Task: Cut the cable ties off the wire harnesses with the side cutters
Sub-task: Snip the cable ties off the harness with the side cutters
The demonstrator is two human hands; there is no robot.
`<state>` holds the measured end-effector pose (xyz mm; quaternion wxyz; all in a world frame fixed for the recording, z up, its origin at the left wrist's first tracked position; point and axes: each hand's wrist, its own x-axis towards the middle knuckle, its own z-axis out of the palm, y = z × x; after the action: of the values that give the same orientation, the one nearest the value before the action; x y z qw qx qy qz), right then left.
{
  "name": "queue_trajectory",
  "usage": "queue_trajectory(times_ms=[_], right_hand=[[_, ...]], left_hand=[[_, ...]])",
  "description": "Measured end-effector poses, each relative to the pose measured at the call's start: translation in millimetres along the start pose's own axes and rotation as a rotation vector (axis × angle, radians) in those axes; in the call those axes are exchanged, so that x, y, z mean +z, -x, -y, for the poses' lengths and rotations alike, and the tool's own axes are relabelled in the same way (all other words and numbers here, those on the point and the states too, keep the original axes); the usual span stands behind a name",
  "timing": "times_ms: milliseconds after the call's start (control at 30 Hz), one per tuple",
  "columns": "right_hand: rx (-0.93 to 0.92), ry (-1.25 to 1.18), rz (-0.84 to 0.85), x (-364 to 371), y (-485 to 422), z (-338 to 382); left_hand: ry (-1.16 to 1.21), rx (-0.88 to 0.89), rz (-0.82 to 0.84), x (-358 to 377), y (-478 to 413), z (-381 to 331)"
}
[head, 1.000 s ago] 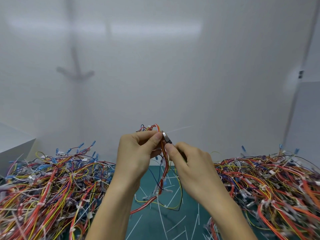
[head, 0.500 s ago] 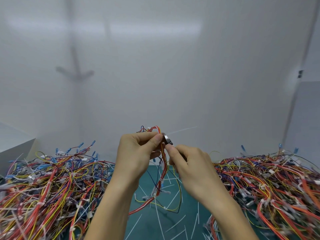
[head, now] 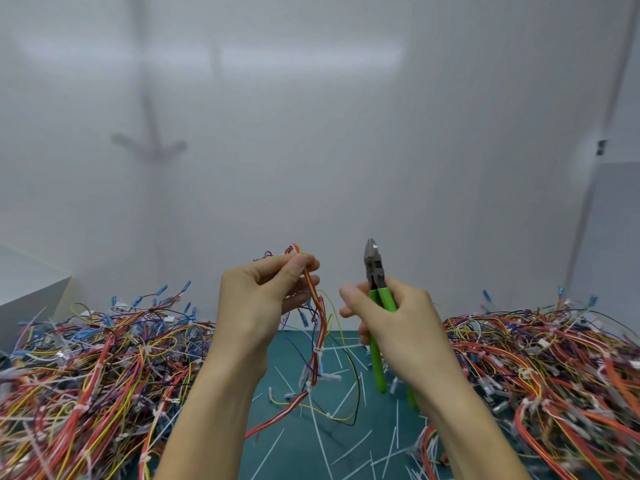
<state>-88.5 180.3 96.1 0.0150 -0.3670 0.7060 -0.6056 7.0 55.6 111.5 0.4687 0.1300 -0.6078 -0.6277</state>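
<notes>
Left hand (head: 256, 299) tight around a limp red-and-yellow wire harness (head: 319, 336), right hand (head: 398, 327) around green-handled, pointed steel side cutters (head: 374, 268).

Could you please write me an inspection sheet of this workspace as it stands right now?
Surface: teal mat, showing only in the middle.
Job's things: side cutters, green handles, tips up; wire harness with white cable ties on it.
Clutter: tie offcuts strewn on the mat; left harness pile and right harness pile flank it.
Grippers: left hand pinches the harness top; right hand grips the cutters, apart from the harness.
Cables: harness wires hang to the mat.
Surroundings: white wall; pale box far left.
</notes>
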Motion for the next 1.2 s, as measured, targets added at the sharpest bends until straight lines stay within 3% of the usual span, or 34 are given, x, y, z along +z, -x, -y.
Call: queue_trajectory(times_ms=[233,533,633,833,1033,1200], right_hand=[[0.0,0.076,0.164,3.4,4.2,2.5],[-0.111,0.291,0.084,6.6,6.2,3.8],[-0.102,0.242,0.123,4.9,6.5,4.1],[-0.125,0.187,0.124,9.0,6.7,2.9],[-0.161,0.039,0.077,3.1,4.0,2.5],[-0.181,-0.037,0.047,3.0,3.6,2.2]], left_hand=[[0.182,-0.063,-0.048,0.6,-0.4,-3.6],[0.336,-0.143,0.067,-3.4,-2.5,-4.4],[0.331,-0.135,0.102,-5.4,-3.2,-4.0],[0.219,-0.076,0.195,-4.9,-0.3,-4.8],[-0.121,0.041,0.22,-9.2,-1.4,-4.1],[-0.291,-0.017,0.444,-12.9,-0.2,-2.1]])
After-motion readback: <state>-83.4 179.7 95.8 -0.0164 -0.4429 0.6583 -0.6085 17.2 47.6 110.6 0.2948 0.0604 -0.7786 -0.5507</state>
